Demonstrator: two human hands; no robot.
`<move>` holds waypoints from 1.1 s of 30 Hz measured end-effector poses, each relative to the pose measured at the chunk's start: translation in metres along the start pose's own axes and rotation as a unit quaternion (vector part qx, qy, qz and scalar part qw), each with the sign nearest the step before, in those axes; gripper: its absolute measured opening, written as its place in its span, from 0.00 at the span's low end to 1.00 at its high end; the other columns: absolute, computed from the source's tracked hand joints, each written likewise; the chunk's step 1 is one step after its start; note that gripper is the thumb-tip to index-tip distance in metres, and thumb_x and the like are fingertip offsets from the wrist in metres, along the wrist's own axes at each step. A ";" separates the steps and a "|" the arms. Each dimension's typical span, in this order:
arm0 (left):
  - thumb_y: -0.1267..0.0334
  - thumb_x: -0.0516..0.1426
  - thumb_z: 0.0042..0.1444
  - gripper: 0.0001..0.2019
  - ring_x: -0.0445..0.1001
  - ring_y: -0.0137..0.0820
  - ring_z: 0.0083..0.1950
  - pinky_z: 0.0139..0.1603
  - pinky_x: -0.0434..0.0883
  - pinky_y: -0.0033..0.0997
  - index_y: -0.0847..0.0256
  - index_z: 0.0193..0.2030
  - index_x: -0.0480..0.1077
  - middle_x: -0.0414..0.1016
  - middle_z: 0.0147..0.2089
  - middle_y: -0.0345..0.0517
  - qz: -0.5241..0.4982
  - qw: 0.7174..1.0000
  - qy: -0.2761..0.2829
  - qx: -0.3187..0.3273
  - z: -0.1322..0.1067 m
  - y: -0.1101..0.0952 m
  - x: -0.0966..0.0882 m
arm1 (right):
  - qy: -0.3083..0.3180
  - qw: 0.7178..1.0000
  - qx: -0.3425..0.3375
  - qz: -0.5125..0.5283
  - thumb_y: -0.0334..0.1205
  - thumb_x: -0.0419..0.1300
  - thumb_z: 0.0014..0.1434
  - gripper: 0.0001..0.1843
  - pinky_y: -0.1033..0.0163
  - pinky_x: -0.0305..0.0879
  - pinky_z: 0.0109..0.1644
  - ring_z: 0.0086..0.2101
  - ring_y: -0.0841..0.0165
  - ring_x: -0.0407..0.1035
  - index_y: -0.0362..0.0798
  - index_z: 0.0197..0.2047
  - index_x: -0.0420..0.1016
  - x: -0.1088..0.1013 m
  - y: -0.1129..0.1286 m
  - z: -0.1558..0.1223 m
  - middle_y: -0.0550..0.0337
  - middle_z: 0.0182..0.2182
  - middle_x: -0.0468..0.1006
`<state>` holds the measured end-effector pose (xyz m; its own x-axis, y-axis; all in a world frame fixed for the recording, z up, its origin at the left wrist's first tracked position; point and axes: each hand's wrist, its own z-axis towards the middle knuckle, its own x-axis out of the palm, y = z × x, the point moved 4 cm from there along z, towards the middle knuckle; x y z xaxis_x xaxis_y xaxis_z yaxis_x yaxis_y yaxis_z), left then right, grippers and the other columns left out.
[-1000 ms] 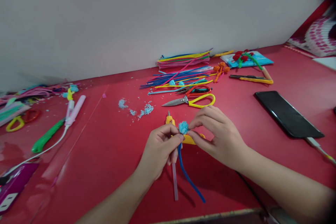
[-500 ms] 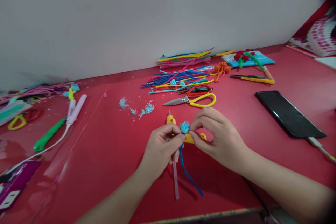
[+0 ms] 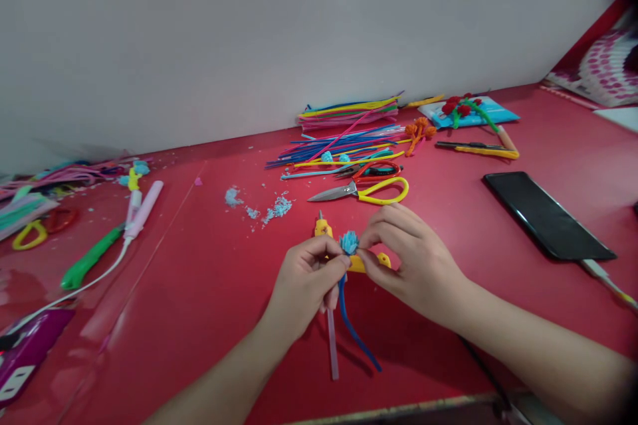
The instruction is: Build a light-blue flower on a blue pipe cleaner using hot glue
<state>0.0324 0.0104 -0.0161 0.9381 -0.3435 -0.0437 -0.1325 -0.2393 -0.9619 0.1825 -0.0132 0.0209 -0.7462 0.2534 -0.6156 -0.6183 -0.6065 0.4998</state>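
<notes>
Between my two hands is a small light-blue fuzzy flower (image 3: 349, 242) with a dark blue pipe cleaner stem (image 3: 353, 329) hanging below it. My left hand (image 3: 314, 272) pinches the stem just under the flower with thumb and forefinger. The thumb and forefinger of my right hand (image 3: 403, 252) close on the flower's right lower side. Under the hands lies a yellow hot glue gun (image 3: 323, 227), its tip pointing away and a clear glue stick (image 3: 333, 345) sticking out toward me. My left hand covers part of it.
Yellow-and-red-handled scissors (image 3: 359, 192) lie beyond the hands, near pliers and a pile of pipe cleaners (image 3: 343, 143). Light-blue fluff clippings (image 3: 277, 208) are scattered to their left. At right is a black phone (image 3: 548, 216) on a cable; at left, a pink hair-iron-like tool (image 3: 144, 209) and green-handled tool (image 3: 92, 257).
The flower is turned slightly in my fingers, with its petals showing more separately. Both hands keep their grip; the whole view has shifted very slightly.
</notes>
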 end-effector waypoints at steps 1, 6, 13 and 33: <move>0.63 0.58 0.52 0.08 0.55 0.17 0.10 0.11 0.53 0.14 0.60 0.25 0.65 0.58 0.10 0.28 -0.002 1.000 0.001 0.000 0.000 0.001 0.000 | -0.001 1.000 -0.001 0.000 0.25 0.57 0.55 0.06 0.60 0.62 0.39 0.33 0.67 0.63 0.45 0.30 0.68 0.000 0.000 0.000 0.57 0.29 0.70; 0.64 0.59 0.52 0.08 0.55 0.17 0.09 0.11 0.53 0.13 0.61 0.24 0.65 0.58 0.10 0.28 -0.027 1.000 -0.001 -0.008 0.001 0.001 0.000 | -0.004 1.000 -0.009 -0.004 0.25 0.57 0.55 0.06 0.59 0.62 0.40 0.33 0.67 0.64 0.45 0.31 0.68 0.000 0.000 0.000 0.57 0.30 0.70; 0.66 0.60 0.50 0.08 0.57 0.13 0.10 0.09 0.50 0.13 0.64 0.25 0.66 0.71 0.20 0.36 -0.175 0.982 0.036 -0.062 0.004 0.000 0.003 | -0.047 0.998 0.030 0.041 0.29 0.59 0.57 0.03 0.62 0.64 0.41 0.36 0.69 0.67 0.45 0.35 0.71 -0.014 -0.001 0.001 0.57 0.32 0.72; 0.67 0.61 0.49 0.06 0.58 0.14 0.10 0.09 0.50 0.12 0.64 0.25 0.68 0.72 0.20 0.36 -0.186 0.978 0.064 -0.071 0.002 0.003 0.007 | -0.028 1.000 0.004 -0.009 0.29 0.58 0.59 0.04 0.59 0.60 0.40 0.34 0.68 0.65 0.46 0.34 0.70 -0.003 0.003 -0.001 0.58 0.31 0.72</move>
<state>0.0389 0.0090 -0.0202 0.8834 -0.3175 0.3445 0.1586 -0.4892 -0.8576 0.1832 -0.0163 0.0239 -0.7477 0.3053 -0.5898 -0.6332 -0.5953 0.4946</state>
